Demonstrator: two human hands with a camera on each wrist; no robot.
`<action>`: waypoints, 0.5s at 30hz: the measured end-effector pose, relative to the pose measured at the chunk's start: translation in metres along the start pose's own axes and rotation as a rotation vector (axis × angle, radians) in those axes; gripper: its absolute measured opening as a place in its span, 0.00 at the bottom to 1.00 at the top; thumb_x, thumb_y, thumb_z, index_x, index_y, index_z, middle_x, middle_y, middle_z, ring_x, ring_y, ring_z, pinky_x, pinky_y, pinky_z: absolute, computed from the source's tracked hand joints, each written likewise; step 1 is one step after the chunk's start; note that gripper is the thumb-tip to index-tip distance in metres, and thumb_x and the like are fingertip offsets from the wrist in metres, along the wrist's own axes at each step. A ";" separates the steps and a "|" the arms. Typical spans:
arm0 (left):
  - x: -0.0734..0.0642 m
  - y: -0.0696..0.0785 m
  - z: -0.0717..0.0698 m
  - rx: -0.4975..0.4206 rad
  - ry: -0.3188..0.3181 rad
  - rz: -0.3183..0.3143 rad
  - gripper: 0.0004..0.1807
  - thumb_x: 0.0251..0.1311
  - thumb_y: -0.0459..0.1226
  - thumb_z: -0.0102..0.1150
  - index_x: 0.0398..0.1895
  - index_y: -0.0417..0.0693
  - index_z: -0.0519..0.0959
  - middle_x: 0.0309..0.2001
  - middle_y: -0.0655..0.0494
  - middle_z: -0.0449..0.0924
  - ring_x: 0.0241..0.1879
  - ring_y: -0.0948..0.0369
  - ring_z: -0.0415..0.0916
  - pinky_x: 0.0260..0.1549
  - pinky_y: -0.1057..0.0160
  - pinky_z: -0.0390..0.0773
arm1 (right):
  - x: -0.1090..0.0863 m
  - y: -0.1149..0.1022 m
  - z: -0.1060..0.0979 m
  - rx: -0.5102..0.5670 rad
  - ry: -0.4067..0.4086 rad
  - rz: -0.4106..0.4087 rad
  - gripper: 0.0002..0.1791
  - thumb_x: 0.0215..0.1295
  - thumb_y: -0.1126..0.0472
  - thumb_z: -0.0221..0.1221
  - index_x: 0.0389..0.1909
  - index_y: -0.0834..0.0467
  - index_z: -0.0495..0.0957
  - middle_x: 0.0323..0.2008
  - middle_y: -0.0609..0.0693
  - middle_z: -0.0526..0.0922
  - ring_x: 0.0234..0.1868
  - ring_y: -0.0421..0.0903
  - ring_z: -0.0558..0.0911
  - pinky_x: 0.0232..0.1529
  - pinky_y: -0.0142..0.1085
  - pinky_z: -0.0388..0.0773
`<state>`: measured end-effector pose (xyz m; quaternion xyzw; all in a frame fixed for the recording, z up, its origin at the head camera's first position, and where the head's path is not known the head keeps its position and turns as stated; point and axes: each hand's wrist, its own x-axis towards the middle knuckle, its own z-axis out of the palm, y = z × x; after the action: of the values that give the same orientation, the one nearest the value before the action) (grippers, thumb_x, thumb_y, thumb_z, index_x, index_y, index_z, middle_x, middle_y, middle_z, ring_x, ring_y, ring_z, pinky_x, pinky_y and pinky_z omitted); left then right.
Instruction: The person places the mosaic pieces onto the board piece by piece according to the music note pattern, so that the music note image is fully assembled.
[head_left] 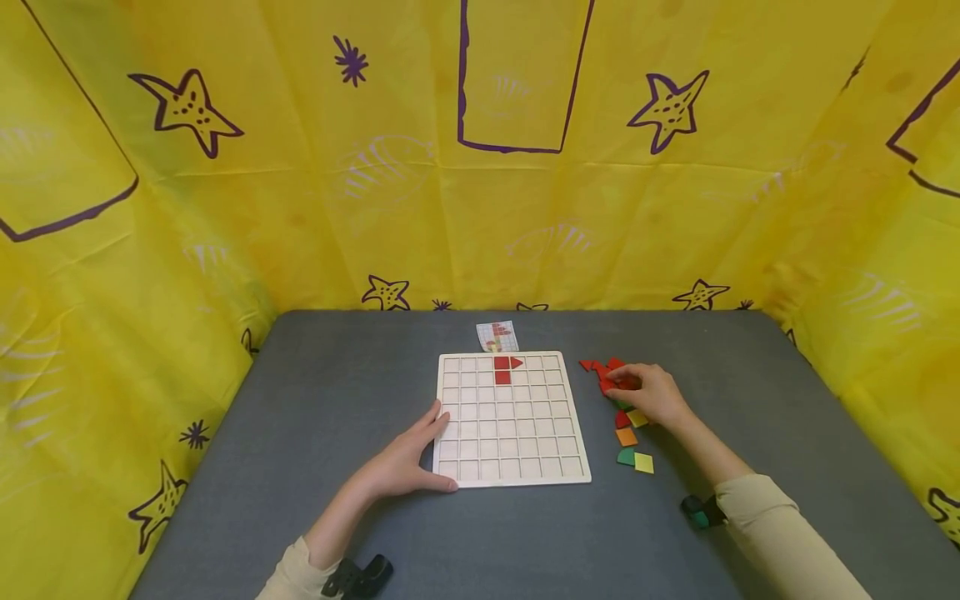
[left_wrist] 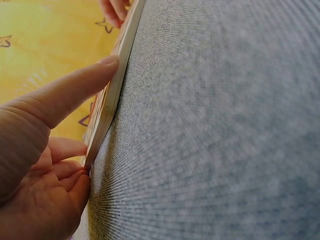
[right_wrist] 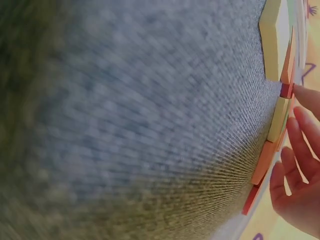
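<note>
A white gridded board (head_left: 507, 429) lies flat on the table. Near its far edge, a red square (head_left: 502, 363) has a red triangle (head_left: 516, 363) to its right and another red square (head_left: 502, 377) below it. My left hand (head_left: 405, 461) rests against the board's near left corner. In the left wrist view its thumb (left_wrist: 85, 85) lies straight on the board's edge, fingertips touching another side. My right hand (head_left: 652, 393) is over a cluster of red pieces (head_left: 603, 375) right of the board, thumb and fingers bent. In the right wrist view its thumb touches a red piece (right_wrist: 286, 90); no piece shows lifted.
A small printed card (head_left: 498, 335) with a coloured pattern lies behind the board. Nearer me than the red cluster are an orange square (head_left: 626, 437), a green rounded piece (head_left: 626, 456) and a yellow square (head_left: 643, 463). Yellow patterned cloth (head_left: 480, 225) surrounds the grey table (head_left: 352, 358).
</note>
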<state>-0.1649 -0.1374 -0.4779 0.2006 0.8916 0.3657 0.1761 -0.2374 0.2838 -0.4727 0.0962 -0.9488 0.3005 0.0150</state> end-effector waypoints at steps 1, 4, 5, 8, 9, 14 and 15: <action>0.000 0.000 0.000 -0.001 0.000 -0.001 0.58 0.41 0.52 0.74 0.74 0.43 0.52 0.76 0.46 0.38 0.74 0.47 0.44 0.65 0.42 0.55 | 0.000 0.000 0.000 -0.010 0.002 -0.012 0.18 0.54 0.55 0.68 0.45 0.59 0.83 0.43 0.58 0.84 0.46 0.57 0.74 0.48 0.52 0.69; 0.000 0.000 0.000 0.000 -0.001 -0.001 0.59 0.41 0.52 0.74 0.74 0.44 0.52 0.76 0.47 0.38 0.74 0.47 0.44 0.65 0.42 0.55 | 0.001 -0.001 0.000 -0.039 0.002 -0.047 0.17 0.54 0.56 0.68 0.44 0.58 0.83 0.42 0.57 0.84 0.44 0.56 0.73 0.46 0.50 0.67; 0.000 0.001 0.000 0.001 -0.002 -0.002 0.59 0.41 0.52 0.74 0.74 0.44 0.52 0.76 0.47 0.38 0.74 0.47 0.44 0.65 0.42 0.55 | 0.001 -0.002 0.001 -0.043 -0.001 -0.053 0.16 0.54 0.57 0.68 0.43 0.58 0.83 0.42 0.57 0.85 0.44 0.56 0.73 0.45 0.49 0.67; 0.000 0.001 0.000 0.004 -0.002 -0.005 0.58 0.41 0.52 0.74 0.74 0.44 0.52 0.76 0.47 0.38 0.74 0.47 0.44 0.65 0.43 0.55 | 0.001 -0.003 0.002 -0.052 -0.010 -0.055 0.15 0.54 0.57 0.68 0.42 0.58 0.83 0.40 0.55 0.85 0.44 0.54 0.73 0.45 0.47 0.67; 0.000 0.001 0.000 0.004 -0.002 -0.007 0.58 0.41 0.52 0.74 0.74 0.44 0.52 0.76 0.47 0.38 0.74 0.47 0.44 0.65 0.43 0.55 | 0.002 -0.003 0.002 -0.053 -0.015 -0.054 0.15 0.54 0.57 0.68 0.42 0.58 0.83 0.39 0.54 0.85 0.44 0.54 0.72 0.45 0.47 0.67; 0.000 0.001 0.000 0.016 -0.006 -0.009 0.59 0.41 0.52 0.74 0.74 0.44 0.51 0.76 0.47 0.38 0.74 0.47 0.44 0.65 0.43 0.55 | 0.003 -0.003 0.003 -0.061 -0.026 -0.035 0.15 0.54 0.56 0.68 0.42 0.57 0.83 0.38 0.53 0.85 0.43 0.53 0.72 0.43 0.45 0.67; 0.000 0.001 0.000 0.019 -0.008 -0.009 0.58 0.41 0.52 0.74 0.74 0.44 0.51 0.76 0.47 0.38 0.74 0.47 0.44 0.65 0.43 0.55 | 0.003 -0.003 0.003 -0.063 -0.028 -0.032 0.15 0.54 0.55 0.68 0.42 0.57 0.83 0.39 0.53 0.85 0.43 0.52 0.72 0.43 0.45 0.67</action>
<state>-0.1651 -0.1370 -0.4770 0.1999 0.8953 0.3555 0.1792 -0.2395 0.2790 -0.4729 0.1149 -0.9563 0.2687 0.0095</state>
